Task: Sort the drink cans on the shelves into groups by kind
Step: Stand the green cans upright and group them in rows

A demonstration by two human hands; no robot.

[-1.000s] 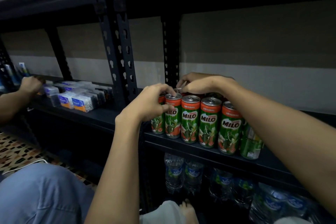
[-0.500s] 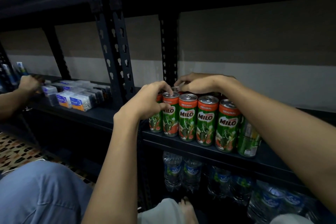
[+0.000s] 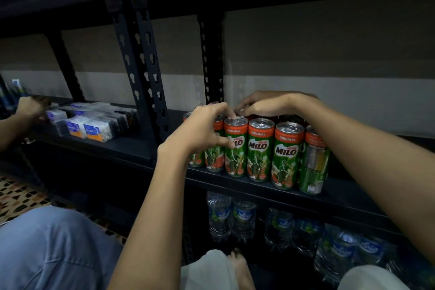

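Several green and orange Milo cans [image 3: 259,150] stand upright in a tight cluster on the dark metal shelf [image 3: 341,198]. My left hand [image 3: 200,132] grips the cans at the cluster's left end, with its thumb on the front of one can and a fingertip on that can's lid. My right hand [image 3: 273,105] lies palm down over the back row, its fingers curled over the top of a rear can. The rightmost can [image 3: 314,162] shows its back label. The back row is mostly hidden by my hands.
Water bottles [image 3: 242,219] fill the shelf below. Small plastic boxes [image 3: 94,125] lie on the shelf to the left, where another person's hand [image 3: 31,107] reaches. A perforated post [image 3: 141,59] stands between the bays. A knee in blue cloth [image 3: 47,242] is at bottom left.
Both hands stay on the can cluster. My left fingers have spread further across the lids. The rightmost can now stands in line with the front row.
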